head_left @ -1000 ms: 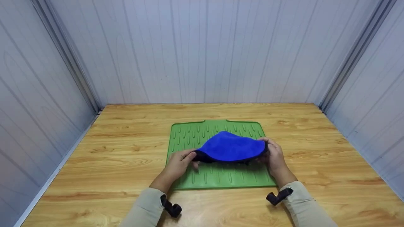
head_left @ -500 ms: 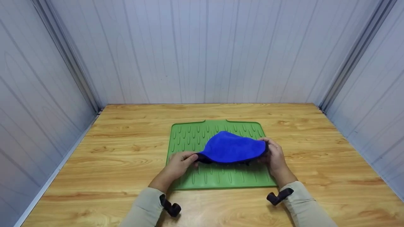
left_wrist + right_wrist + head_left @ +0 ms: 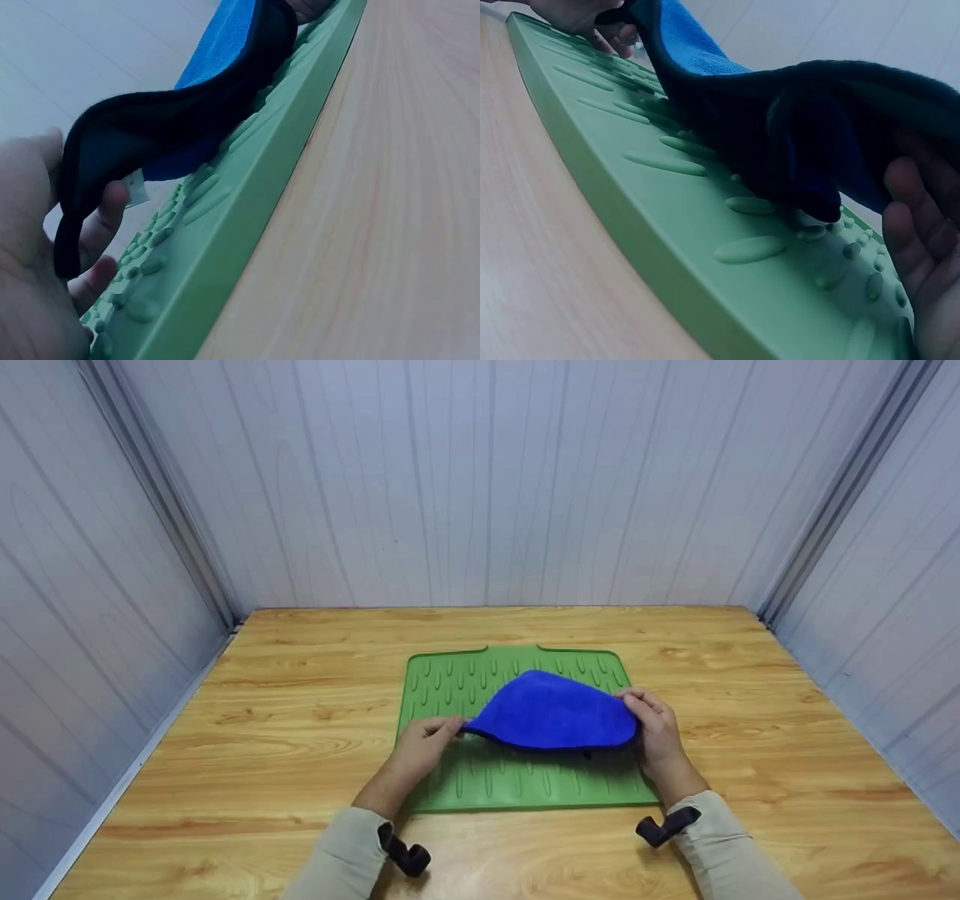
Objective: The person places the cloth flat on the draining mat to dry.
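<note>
A blue plush cloth (image 3: 555,712) with a black edging is stretched between my two hands in the head view, its middle bulging up. My left hand (image 3: 424,746) pinches its left corner between thumb and fingers. In the left wrist view, a dark strip of the cloth's edging (image 3: 112,124) runs past the thumb, with a small pale tag (image 3: 136,187) below. My right hand (image 3: 656,731) grips the right end, thumb on top of the blue face. From the right wrist view, the cloth's dark underside (image 3: 780,135) droops close over the green ridged mat (image 3: 517,787).
The mat lies flat on a wood-grain table (image 3: 285,735), with a raised rim and oblong bumps. Pale panel walls (image 3: 487,480) rise behind and on both sides. A black wrist mount (image 3: 405,851) sits at each sleeve cuff.
My left fingers have shifted to the cloth's very corner. My right thumb has come onto the top face, and the right end now spreads flatter and lower.
</note>
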